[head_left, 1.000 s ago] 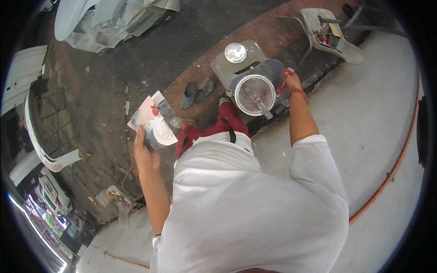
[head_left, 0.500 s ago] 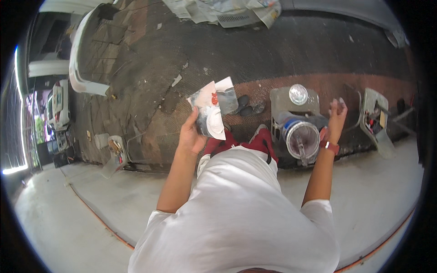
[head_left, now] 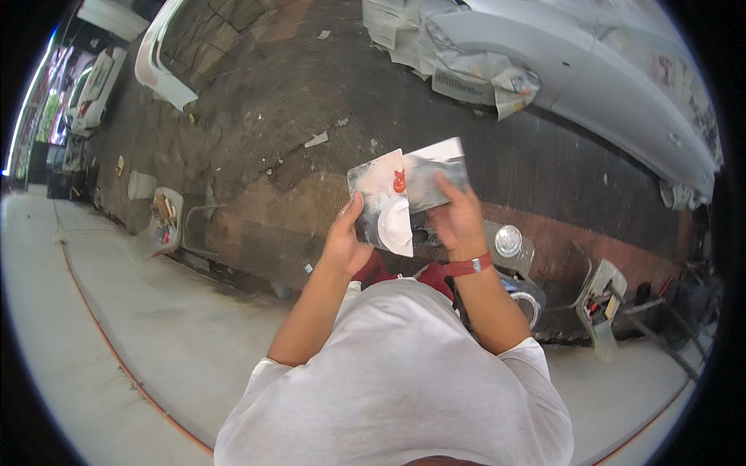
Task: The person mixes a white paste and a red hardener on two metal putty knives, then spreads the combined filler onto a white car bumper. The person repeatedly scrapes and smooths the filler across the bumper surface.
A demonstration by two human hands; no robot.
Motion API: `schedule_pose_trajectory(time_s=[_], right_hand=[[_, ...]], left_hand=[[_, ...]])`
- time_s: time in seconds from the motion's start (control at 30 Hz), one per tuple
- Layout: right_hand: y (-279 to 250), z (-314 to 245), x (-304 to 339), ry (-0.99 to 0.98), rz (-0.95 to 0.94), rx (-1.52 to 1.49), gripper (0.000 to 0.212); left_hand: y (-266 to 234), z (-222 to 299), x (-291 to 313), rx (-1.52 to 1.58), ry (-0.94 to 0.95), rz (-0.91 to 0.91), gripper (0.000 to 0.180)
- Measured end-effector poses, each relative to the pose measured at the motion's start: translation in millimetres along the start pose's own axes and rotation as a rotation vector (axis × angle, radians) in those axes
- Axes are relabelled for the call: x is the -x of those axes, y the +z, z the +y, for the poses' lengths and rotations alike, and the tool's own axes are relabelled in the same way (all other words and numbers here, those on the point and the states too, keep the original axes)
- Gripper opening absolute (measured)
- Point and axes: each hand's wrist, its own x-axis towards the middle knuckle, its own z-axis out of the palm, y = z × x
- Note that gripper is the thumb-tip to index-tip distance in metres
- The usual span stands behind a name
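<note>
Both hands are now on the boards: left hand (head_left: 345, 241) pinches the front board (head_left: 379, 175), thumb on top; right hand (head_left: 462, 221), out by the tub half a second ago, now has its thumb on the grey board (head_left: 441, 167) and looks closed on it, though slightly blurred. Biggest thing we see is the silver car (head_left: 536, 70), well ahead, paper on its nose. Next, the tub (head_left: 533, 304), partly hidden beyond our right forearm. Boards sit between our hands, front one overlapping the grey one. White paste (head_left: 395, 221) lies on the front board; smallest, a red dab (head_left: 399, 181) above it, apparently unmixed. We judge the change as fetching done, both hands free for the boards.
</note>
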Motion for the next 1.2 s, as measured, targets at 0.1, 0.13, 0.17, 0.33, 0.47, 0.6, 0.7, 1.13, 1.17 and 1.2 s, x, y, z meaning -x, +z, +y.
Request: schedule_pose_trajectory(time_s=[0.1, 0.13, 0.17, 0.33, 0.47, 0.6, 0.7, 1.13, 1.17, 1.2], right_hand=[[52, -12, -41, -0.224, -0.001, 0.489, 0.049], [78, -14, -49, -0.313, 0.0, 0.718, 0.052], [110, -16, -58, -0.416, -0.194, 0.987, 0.056], [221, 47, -124, -0.842, -0.65, 2.138, 0.068], [260, 121, -161, -0.84, -0.914, 2.132, 0.063], [292, 144, -170, -0.833, -1.233, 2.096, 0.062], [338, 128, -198, -0.738, -1.309, 2.246, 0.064], [360, 148, -456, -0.385, -1.003, 1.667, 0.072], [365, 146, -472, -0.368, -1.043, 1.568, 0.072], [372, 143, -487, -0.351, -1.076, 1.47, 0.071]], left_hand=[[-26, 53, -22, -0.034, 0.133, 0.071, 0.052], [-37, 70, -28, -0.048, 0.176, 0.1, 0.052], [-49, 84, -33, -0.101, 0.207, 0.127, 0.051], [-92, 165, -58, -0.33, 0.401, 0.24, 0.053], [-123, 240, -75, -0.513, 0.578, 0.352, 0.05], [-154, 289, -87, -0.423, 0.75, 0.524, 0.05], [-163, 314, -107, 0.044, 0.837, 0.635, 0.05], [-153, 410, -265, 0.005, 0.561, 0.471, 0.044], [-148, 417, -287, 0.022, 0.568, 0.495, 0.044], [-143, 426, -312, 0.039, 0.574, 0.518, 0.044]])
